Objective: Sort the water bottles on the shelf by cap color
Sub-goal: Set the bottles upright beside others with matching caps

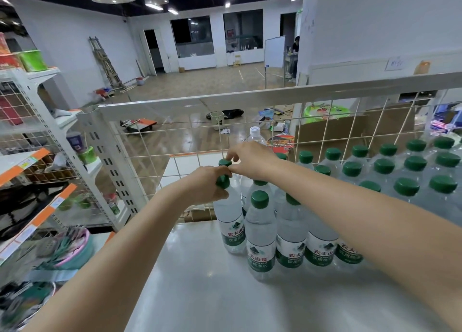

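Note:
Several clear water bottles with green caps (406,186) stand in rows on the white shelf (205,286), filling its right half. My left hand (207,184) grips the green cap and neck of the leftmost front bottle (231,224). My right hand (250,157) pinches the green cap of a bottle (224,162) just behind it. One bottle with a white cap (255,134) stands at the back against the wire grid, behind my right hand.
A white wire grid panel (195,141) with a metal top rail backs the shelf. Another shelving unit (32,136) with mixed goods stands to the left. Cardboard boxes (332,131) and clutter lie on the floor beyond the grid. A person sits far back right.

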Demonstrator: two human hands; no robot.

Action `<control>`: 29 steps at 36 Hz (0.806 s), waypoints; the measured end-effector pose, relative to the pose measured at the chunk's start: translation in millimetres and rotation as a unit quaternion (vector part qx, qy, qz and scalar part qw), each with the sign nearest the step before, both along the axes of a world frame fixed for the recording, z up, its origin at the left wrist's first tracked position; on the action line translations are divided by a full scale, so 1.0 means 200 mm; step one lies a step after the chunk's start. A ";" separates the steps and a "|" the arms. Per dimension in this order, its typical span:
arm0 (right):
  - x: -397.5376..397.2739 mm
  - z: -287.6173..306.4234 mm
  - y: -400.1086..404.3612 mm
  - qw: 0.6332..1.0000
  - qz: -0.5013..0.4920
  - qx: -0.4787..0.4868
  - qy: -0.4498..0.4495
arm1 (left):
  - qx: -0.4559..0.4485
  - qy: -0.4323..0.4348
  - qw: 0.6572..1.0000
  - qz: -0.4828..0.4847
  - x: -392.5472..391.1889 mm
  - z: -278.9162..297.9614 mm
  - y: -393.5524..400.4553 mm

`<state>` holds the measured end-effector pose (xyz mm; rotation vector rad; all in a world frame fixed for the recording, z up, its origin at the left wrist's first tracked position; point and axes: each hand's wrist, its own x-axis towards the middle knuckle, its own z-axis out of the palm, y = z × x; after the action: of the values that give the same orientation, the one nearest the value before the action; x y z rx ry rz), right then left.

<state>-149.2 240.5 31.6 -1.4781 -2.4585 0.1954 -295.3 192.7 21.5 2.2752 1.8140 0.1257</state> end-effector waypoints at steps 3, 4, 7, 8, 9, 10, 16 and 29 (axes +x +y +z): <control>0.03 0.06 -0.06 0.999 0.032 0.006 0.000 | 0.033 -0.012 0.999 0.025 0.00 0.00 -0.01; 0.05 0.08 -0.08 0.999 0.044 -0.011 -0.008 | 0.047 -0.019 0.998 0.037 0.00 0.01 -0.01; 0.09 0.14 -0.15 0.989 0.075 -0.113 -0.058 | 0.081 -0.009 0.994 0.068 0.01 0.04 -0.02; 0.10 0.15 -0.18 0.983 0.081 -0.144 -0.080 | 0.085 0.001 0.994 0.074 0.02 0.05 -0.03; 0.11 0.15 -0.20 0.978 0.085 -0.162 -0.104 | 0.086 0.008 0.993 0.079 0.04 0.05 -0.04; 0.12 0.16 -0.22 0.974 0.086 -0.168 -0.126 | 0.086 0.011 0.993 0.081 0.05 0.06 -0.05; 0.18 0.14 -0.27 0.971 0.073 -0.150 -0.172 | 0.086 0.015 0.993 0.084 0.10 0.03 -0.09; 0.20 0.13 -0.31 0.974 0.111 -0.132 -0.148 | 0.076 -0.015 0.990 0.115 0.11 0.00 -0.11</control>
<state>-109.9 179.4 56.8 -1.4135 -2.9382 0.3831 -274.2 170.0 21.9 2.1367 2.1124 0.3479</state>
